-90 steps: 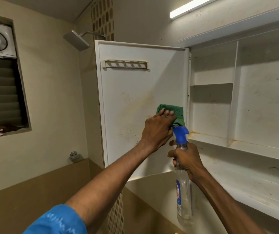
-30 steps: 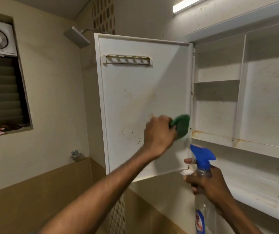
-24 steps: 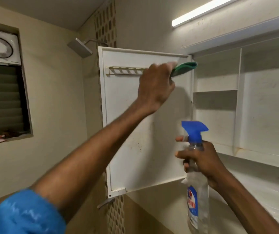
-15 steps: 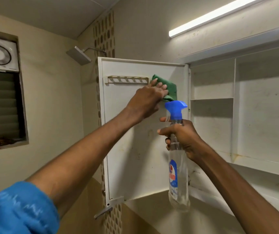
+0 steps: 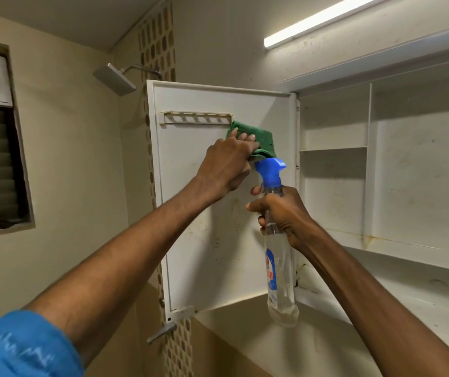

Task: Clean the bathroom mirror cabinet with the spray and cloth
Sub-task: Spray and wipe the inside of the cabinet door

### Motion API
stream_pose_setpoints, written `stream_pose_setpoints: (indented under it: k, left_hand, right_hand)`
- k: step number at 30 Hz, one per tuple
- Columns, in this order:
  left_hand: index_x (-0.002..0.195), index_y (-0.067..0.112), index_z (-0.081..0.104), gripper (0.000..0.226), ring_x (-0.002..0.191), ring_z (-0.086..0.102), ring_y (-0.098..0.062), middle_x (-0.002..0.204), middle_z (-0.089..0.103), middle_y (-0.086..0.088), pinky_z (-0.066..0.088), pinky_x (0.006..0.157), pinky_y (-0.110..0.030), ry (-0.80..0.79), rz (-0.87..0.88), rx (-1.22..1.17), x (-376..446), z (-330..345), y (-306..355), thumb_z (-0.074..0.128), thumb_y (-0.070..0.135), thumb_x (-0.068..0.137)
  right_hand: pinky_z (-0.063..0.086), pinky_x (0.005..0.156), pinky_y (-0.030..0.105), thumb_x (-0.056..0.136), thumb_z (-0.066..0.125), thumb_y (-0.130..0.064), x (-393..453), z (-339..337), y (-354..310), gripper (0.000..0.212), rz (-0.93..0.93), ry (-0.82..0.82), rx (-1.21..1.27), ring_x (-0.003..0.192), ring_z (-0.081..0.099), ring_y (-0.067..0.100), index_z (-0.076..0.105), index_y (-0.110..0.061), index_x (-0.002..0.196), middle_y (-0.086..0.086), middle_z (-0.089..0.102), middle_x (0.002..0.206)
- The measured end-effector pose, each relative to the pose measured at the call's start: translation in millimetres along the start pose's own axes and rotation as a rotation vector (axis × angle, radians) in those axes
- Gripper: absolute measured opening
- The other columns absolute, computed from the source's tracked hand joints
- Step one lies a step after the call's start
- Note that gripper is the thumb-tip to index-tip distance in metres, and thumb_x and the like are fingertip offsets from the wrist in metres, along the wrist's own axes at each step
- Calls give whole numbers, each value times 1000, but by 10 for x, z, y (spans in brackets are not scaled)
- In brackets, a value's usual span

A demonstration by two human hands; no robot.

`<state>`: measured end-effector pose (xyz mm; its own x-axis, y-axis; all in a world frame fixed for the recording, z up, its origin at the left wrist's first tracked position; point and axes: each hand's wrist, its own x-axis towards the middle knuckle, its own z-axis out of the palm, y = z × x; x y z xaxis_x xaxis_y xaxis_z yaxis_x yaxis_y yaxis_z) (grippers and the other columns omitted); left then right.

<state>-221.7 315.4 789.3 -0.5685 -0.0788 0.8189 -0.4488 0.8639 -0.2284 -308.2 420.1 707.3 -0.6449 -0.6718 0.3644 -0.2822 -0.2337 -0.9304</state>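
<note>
Cloth (image 5: pixel 256 137) has dropped slightly from door top since half a second ago, now just below right end of the slotted rack (image 5: pixel 196 118) on open cabinet door (image 5: pixel 204 240). Left hand (image 5: pixel 226 164) presses it flat, fingers on top. Right hand (image 5: pixel 283 213) grips spray bottle (image 5: pixel 279 268) neck, nozzle beside cloth. Cabinet shelves (image 5: pixel 332 149) to the right.

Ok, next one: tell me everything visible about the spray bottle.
The spray bottle is clear plastic with a blue trigger head and a red, white and blue label whose text is unreadable. It looks nearly empty, though its clear body makes that hard to judge. It hangs roughly upright before the open cabinet door. The right hand grips its neck below the trigger. In this view the nozzle overlaps the green cloth; contact is unclear.
</note>
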Motion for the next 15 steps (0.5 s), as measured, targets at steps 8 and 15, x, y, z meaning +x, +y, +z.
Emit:
stream_pose_setpoints:
  k: [8,15]
  left_hand:
    - [125,20,57,38,128,47,-29,128,59,-2,51,89,-44,37,-91,-25,-203,118,117,45,10,90]
    - [125,20,56,41,129,46,-26,131,57,1,52,87,-42,-5,-105,-29,-399,226,168,44,9,88]
  right_hand:
    - [54,57,37,69,73,-2,-100,39,280,24,21,16,-17,46,56,18,64,-16,85,2,60,58]
    - [51,52,32,66,72,1,-260,76,554,24,65,23,6,45,54,18,63,-16,80,2,58,57]
